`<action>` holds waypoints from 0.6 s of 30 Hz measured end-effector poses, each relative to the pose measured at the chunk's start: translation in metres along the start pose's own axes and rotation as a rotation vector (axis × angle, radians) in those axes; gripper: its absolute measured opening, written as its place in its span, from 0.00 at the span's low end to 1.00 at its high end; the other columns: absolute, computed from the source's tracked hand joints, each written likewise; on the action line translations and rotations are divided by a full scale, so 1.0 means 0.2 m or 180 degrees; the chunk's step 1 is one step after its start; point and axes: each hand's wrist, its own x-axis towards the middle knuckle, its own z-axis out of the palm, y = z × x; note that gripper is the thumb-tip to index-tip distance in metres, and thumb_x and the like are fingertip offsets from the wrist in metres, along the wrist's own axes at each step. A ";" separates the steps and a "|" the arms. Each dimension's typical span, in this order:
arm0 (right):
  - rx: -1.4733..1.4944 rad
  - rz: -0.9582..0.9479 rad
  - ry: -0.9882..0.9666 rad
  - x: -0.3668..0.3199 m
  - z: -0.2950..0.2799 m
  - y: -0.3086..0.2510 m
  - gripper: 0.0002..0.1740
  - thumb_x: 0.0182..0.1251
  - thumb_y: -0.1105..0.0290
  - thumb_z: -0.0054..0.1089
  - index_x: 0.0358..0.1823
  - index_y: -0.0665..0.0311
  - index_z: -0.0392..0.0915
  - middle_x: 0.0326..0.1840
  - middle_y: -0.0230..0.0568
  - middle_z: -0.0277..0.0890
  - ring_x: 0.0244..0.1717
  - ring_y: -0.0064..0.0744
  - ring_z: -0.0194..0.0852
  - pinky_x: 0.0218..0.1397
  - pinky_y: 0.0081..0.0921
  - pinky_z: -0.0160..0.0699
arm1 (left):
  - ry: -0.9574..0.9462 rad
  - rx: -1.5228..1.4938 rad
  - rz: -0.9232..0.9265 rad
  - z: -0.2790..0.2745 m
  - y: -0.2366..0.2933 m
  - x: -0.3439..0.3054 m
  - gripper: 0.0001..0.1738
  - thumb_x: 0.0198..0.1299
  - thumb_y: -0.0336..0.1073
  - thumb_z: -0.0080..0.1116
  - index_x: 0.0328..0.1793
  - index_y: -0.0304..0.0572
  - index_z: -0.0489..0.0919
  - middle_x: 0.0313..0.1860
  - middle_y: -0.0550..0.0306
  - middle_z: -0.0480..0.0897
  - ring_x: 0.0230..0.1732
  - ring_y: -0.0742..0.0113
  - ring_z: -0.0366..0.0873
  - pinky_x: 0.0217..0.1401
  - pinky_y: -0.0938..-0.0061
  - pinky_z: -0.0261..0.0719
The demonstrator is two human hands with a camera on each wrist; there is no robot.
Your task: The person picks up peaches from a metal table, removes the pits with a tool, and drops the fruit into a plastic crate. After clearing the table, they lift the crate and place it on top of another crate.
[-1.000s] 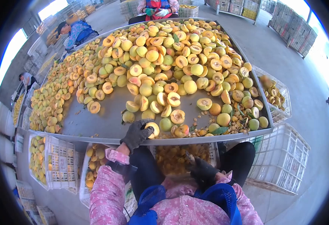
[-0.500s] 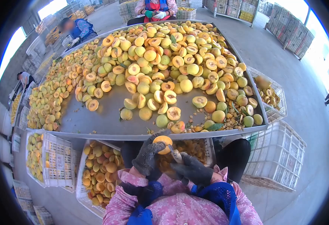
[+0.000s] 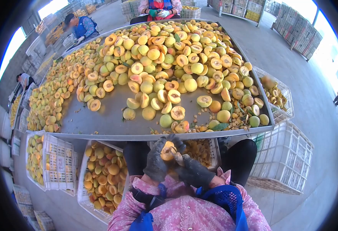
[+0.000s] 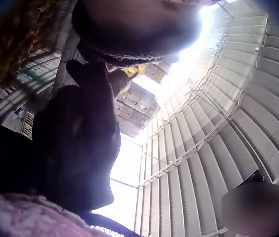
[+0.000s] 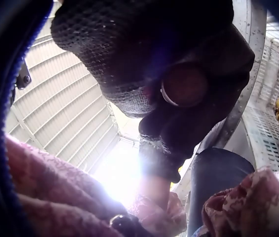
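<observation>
In the head view my gloved left hand [image 3: 156, 163] holds a yellow peach half [image 3: 168, 151], cut face up, just off the table's near edge. My gloved right hand [image 3: 195, 172] meets it from the right, gripping a small hand tool [image 3: 179, 159] whose end is against the peach. The tool's working tip is hidden. Seen from the right wrist, the round butt of the tool's handle [image 5: 185, 85] pokes out of the dark glove. Both gloves are dark silhouettes in the left wrist view, and the peach is mostly hidden there.
A metal-topped table [image 3: 111, 115] with a raised rim carries a heap of whole and halved peaches [image 3: 153, 54]. Below its edge stand a crate of cut pieces [image 3: 214, 152] and a crate of peaches [image 3: 81, 194]. A white crate [image 3: 282, 158] is at right. Other people work across the table.
My left hand took the peach half from the table edge and brought it toward my body. My right hand rose with the tool to meet it, and the two hands have closed together around it.
</observation>
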 end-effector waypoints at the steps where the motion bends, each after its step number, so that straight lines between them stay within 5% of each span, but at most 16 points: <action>1: 0.0070 -0.0031 -0.0022 0.00 0.00 0.01 0.21 0.68 0.59 0.55 0.53 0.69 0.68 0.45 0.58 0.73 0.45 0.52 0.75 0.47 0.40 0.72 | 0.0079 -0.0016 0.0027 -0.01 -0.01 0.00 0.21 0.72 0.43 0.42 0.58 0.31 0.71 0.52 0.46 0.78 0.55 0.53 0.77 0.63 0.56 0.76; 3: 0.0143 -0.0047 -0.0047 0.00 0.02 0.05 0.21 0.67 0.61 0.55 0.54 0.69 0.69 0.45 0.58 0.73 0.46 0.54 0.75 0.46 0.42 0.72 | 0.0050 0.0162 0.0158 -0.03 -0.03 0.01 0.22 0.73 0.43 0.39 0.61 0.32 0.70 0.54 0.45 0.78 0.56 0.52 0.77 0.65 0.55 0.74; 5: -0.0780 -0.0296 0.0057 0.02 0.05 0.08 0.23 0.65 0.65 0.53 0.59 0.68 0.67 0.45 0.60 0.72 0.46 0.58 0.74 0.46 0.44 0.72 | 0.0020 0.0343 0.0295 -0.04 -0.05 0.02 0.23 0.74 0.44 0.36 0.63 0.33 0.69 0.56 0.44 0.77 0.57 0.51 0.76 0.67 0.53 0.72; 9: -0.0216 0.0032 -0.0104 0.05 0.10 0.19 0.26 0.64 0.68 0.52 0.63 0.67 0.64 0.47 0.60 0.71 0.46 0.60 0.73 0.46 0.45 0.72 | 0.0157 0.0684 0.0671 -0.04 -0.10 0.05 0.22 0.73 0.42 0.38 0.63 0.31 0.68 0.55 0.43 0.77 0.56 0.52 0.77 0.65 0.54 0.75; 12: -0.0723 -0.0802 0.0232 0.05 0.17 0.29 0.28 0.64 0.68 0.52 0.65 0.66 0.62 0.48 0.61 0.70 0.46 0.59 0.73 0.46 0.44 0.72 | 0.0225 0.0869 0.0929 -0.06 -0.13 0.07 0.22 0.73 0.42 0.40 0.62 0.31 0.69 0.54 0.43 0.77 0.55 0.53 0.77 0.63 0.54 0.76; 14: -0.1276 -0.0775 -0.0140 0.06 0.17 0.32 0.12 0.55 0.64 0.53 0.35 0.61 0.81 0.47 0.45 0.74 0.51 0.48 0.71 0.54 0.43 0.68 | 0.0256 0.1003 0.1050 -0.07 -0.13 0.07 0.22 0.72 0.42 0.40 0.62 0.31 0.69 0.53 0.43 0.77 0.54 0.53 0.78 0.62 0.55 0.77; 16: -0.0375 -0.0257 -0.0469 0.06 0.09 0.18 0.11 0.55 0.64 0.53 0.35 0.59 0.81 0.47 0.44 0.74 0.52 0.48 0.69 0.55 0.43 0.67 | 0.0149 0.1781 0.1244 -0.08 -0.11 0.07 0.22 0.72 0.42 0.41 0.61 0.31 0.69 0.53 0.44 0.78 0.53 0.53 0.78 0.61 0.55 0.78; 18: 0.0536 0.0254 -0.0786 0.06 0.08 0.18 0.10 0.55 0.64 0.54 0.35 0.57 0.81 0.48 0.43 0.73 0.53 0.49 0.68 0.56 0.43 0.65 | 0.0061 0.1538 0.1017 -0.10 -0.09 0.07 0.22 0.72 0.42 0.40 0.61 0.31 0.69 0.53 0.45 0.78 0.53 0.54 0.78 0.61 0.56 0.78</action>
